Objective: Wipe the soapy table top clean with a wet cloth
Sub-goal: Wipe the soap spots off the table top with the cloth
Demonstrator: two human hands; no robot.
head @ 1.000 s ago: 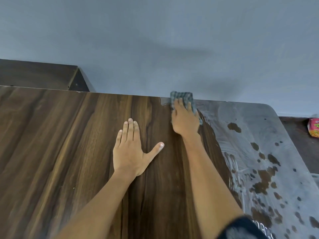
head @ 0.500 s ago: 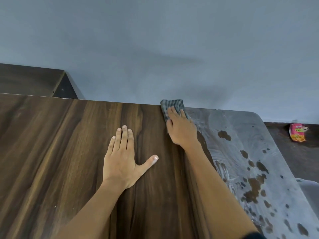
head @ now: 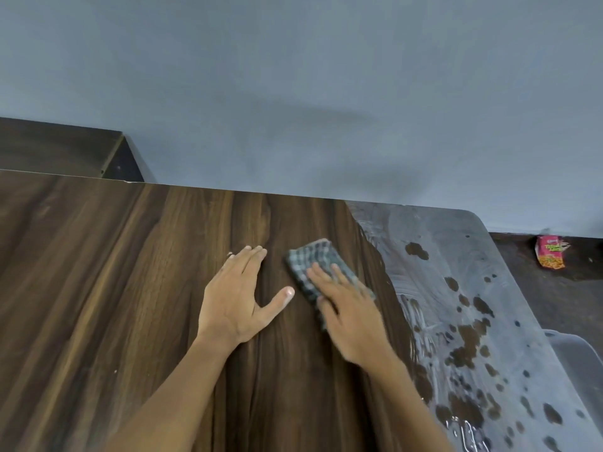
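The right hand [head: 350, 316] presses flat, with straight fingers, on a checked cloth [head: 318, 265] lying on the dark wooden tabletop [head: 98, 288], just beside the soap film [head: 456, 288]. The left hand [head: 239, 296] rests flat with fingers spread, close beside the cloth.

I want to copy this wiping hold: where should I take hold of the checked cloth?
From above, palm down on its near half, as the right hand does now: the checked cloth lies folded flat on the table top, so it likely offers no raised edge to pinch.
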